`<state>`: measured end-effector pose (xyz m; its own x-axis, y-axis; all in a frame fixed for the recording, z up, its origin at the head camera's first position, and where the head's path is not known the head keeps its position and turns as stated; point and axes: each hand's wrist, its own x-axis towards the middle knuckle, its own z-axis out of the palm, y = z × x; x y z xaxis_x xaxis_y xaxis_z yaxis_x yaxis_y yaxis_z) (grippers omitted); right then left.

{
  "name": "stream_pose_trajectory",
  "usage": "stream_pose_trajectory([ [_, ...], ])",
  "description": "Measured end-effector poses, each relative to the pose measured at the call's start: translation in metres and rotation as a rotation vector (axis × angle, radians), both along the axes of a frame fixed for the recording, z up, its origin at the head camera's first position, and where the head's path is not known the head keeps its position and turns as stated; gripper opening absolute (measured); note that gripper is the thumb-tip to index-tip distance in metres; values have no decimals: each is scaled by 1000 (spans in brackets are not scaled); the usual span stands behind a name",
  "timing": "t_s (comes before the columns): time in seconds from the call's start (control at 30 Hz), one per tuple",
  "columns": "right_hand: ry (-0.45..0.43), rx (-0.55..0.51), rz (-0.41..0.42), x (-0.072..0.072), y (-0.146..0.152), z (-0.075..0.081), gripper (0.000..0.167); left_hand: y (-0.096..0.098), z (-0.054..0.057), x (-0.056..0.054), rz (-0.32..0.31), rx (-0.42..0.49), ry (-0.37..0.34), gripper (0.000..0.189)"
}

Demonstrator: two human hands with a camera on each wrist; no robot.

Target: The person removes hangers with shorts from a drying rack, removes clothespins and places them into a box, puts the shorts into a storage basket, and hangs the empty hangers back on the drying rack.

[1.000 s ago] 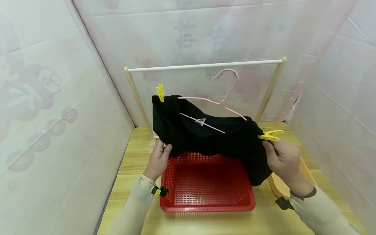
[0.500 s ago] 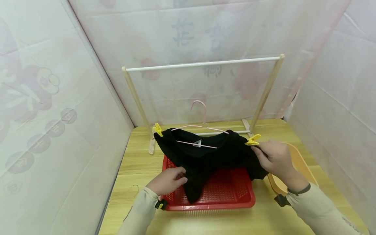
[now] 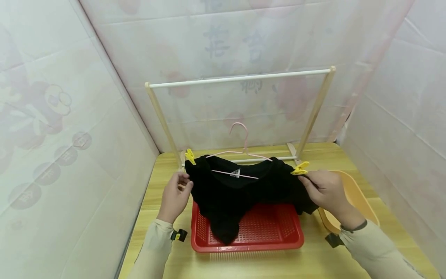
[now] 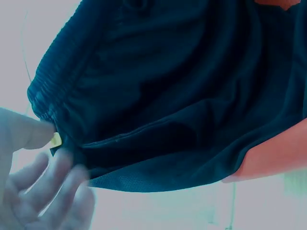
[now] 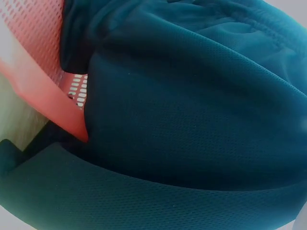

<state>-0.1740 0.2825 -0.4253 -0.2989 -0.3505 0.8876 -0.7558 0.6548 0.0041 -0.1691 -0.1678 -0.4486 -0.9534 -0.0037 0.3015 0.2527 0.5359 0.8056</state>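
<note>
Black shorts (image 3: 223, 203) with a gathered elastic waistband (image 4: 57, 76) hang slack over a red basket (image 3: 247, 247). A pink hanger (image 3: 246, 144) sits in the waist opening, its hook free of the rack. One yellow clothespin (image 3: 190, 156) bites the left end of the waistband, another clothespin (image 3: 300, 168) the right end. My left hand (image 3: 175, 197) is beside the left end, thumb and fingers apart and loosely bent, gripping nothing. With my right hand (image 3: 325, 192) I pinch the waistband just beyond the right clothespin. Shorts cloth fills most of the right wrist view.
Behind the shorts stands a wooden rack with a white top bar (image 3: 240, 79) and a lower bar near the table. A yellow tray (image 3: 364, 201) lies to the right, partly behind my right arm. Printed cloth walls (image 3: 104, 162) enclose the table (image 3: 156, 186).
The shorts and hanger have come down from in front of the rack toward the basket. My left hand let go of the cloth, passed over the basket, then moved back left. My right hand keeps its pinch.
</note>
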Motion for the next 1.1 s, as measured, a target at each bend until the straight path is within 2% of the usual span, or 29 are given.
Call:
stream_pose_trajectory([
  [0.07,-3,2,13,-1,-2,1,48,-2,0,-4,34,37,66,33],
  [0.17,-10,8,41,-1,-5,3,49,-8,0,-10,53,0,152,41],
  [0.27,-17,8,64,0,-7,5,51,-13,0,-15,25,-102,196,37],
  [0.37,-24,2,78,1,-9,6,52,-17,-1,-18,-33,-181,206,34],
  [0.5,-26,-7,88,2,-10,5,52,-20,-3,-19,-94,-219,165,39],
  [0.6,-28,-2,88,1,-9,4,52,-20,-3,-20,-111,-220,122,42],
  [0.77,-25,22,76,0,-9,0,50,-17,-2,-21,-95,-215,42,51],
  [0.87,-28,35,65,-3,-9,-3,48,-15,-3,-22,-86,-181,-10,51],
  [1.0,-56,47,57,-7,-9,-9,45,-12,-7,-21,-79,-117,-81,49],
  [1.1,-87,42,63,-8,-10,-12,43,-10,-8,-19,-76,-113,-114,49],
])
